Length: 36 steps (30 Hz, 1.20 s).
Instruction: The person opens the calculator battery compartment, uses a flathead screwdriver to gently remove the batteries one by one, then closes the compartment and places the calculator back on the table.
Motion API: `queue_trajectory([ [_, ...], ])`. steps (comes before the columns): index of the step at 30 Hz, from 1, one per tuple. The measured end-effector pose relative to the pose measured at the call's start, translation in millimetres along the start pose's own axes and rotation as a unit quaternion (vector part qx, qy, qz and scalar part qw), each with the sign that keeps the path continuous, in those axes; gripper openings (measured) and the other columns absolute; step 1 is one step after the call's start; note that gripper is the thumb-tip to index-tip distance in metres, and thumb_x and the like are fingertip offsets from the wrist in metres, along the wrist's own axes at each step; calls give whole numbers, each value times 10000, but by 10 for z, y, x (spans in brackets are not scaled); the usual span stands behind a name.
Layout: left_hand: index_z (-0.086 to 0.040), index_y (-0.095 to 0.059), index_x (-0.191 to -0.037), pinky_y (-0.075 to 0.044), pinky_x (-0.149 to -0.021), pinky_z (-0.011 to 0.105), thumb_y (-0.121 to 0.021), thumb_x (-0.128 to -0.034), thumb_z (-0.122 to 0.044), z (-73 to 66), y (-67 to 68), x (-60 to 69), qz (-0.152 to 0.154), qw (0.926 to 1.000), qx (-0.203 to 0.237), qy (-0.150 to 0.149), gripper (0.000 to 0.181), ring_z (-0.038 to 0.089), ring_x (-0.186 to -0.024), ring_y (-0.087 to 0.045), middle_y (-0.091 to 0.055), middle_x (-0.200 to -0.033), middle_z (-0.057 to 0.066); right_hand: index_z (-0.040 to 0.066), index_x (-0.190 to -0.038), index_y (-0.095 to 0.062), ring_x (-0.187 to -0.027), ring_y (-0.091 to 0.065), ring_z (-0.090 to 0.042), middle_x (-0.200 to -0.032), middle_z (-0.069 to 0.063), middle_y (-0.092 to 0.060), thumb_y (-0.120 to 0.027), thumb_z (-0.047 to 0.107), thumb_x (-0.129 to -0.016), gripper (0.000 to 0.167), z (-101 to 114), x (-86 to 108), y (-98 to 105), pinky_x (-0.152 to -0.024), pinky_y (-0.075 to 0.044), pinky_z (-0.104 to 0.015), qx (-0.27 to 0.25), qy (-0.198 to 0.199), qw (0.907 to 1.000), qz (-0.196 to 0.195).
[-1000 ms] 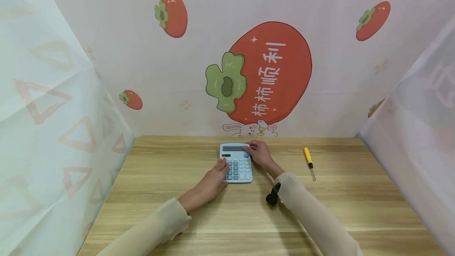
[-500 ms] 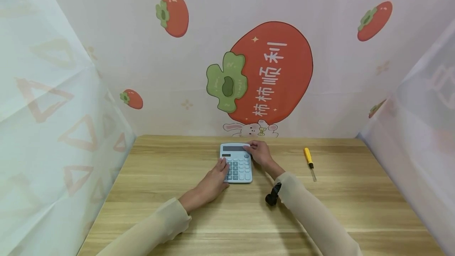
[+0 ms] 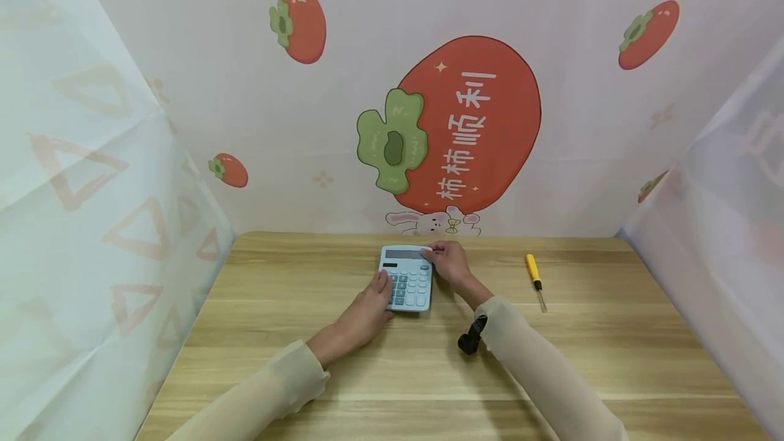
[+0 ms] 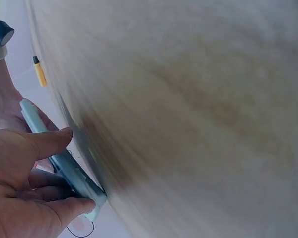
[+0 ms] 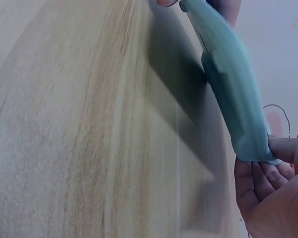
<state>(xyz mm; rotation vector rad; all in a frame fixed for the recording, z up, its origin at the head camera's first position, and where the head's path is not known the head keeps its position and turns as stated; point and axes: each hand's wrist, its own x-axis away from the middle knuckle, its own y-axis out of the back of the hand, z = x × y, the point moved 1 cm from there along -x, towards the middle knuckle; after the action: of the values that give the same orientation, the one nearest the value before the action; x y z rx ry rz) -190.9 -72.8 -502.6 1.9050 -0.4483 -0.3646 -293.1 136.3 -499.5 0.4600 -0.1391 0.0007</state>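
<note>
Fingers and thumb of the left hand (image 3: 363,315) clamp the left edge of a pale blue calculator (image 3: 414,286); the right hand (image 3: 450,264) pinches its top right corner. The calculator is held between the two hands, screen at the far end, its near edge raised off the wooden table (image 3: 294,373). Well to the right lies a yellow-handled screwdriver (image 3: 533,271). Behind, a white backdrop (image 3: 576,155) shows printed red fruits (image 3: 502,135); pale sheets (image 3: 79,250) hang at both sides.
</note>
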Motion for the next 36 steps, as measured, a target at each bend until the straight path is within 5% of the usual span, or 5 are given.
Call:
queue_trajectory([
  [10, 185, -452, -1489, -423, -1176, 521, -704, -987, 2, 24, 6, -18, -353, 9972, -618, -227, 591, 457, -1496, -419, -427, -1564, 374, 32, -1107, -815, -907, -610, -238, -993, -91, -741, -747, 212, -1012, 215, 58, 53, 43, -660, -448, -263, -105, -331, 9994, -72],
  [22, 185, -385, -1517, -346, -1243, 506, -623, -936, 144, 16, 41, -15, -571, 9894, -1231, -522, 629, 452, -1517, -388, -405, -1578, 377, -14, -1080, -815, -708, -629, -176, -904, -85, -746, -747, 162, -1007, 203, 150, 103, 124, -578, -484, -250, -660, -31, 9976, -215],
  [31, 182, -407, -1493, -409, -1195, 526, -625, -874, 216, -20, 153, -55, -914, 9917, -749, -502, 657, 468, -1464, -458, -457, -1538, 374, -64, -1210, -763, -682, -660, -84, -959, -153, -778, -692, 145, -1039, 280, 268, 119, 219, -584, -548, -211, -1106, 317, 9934, -40],
  [36, 169, -439, -1461, -468, -1141, 535, -636, -872, 218, -57, 234, -63, -1210, 9903, -304, -606, 623, 475, -1393, -529, -512, -1480, 372, -46, -1251, -752, -724, -662, -67, -1046, -174, -772, -681, 182, -1055, 310, 335, 124, 269, -715, -619, -305, -1196, 440, 9918, -20],
])
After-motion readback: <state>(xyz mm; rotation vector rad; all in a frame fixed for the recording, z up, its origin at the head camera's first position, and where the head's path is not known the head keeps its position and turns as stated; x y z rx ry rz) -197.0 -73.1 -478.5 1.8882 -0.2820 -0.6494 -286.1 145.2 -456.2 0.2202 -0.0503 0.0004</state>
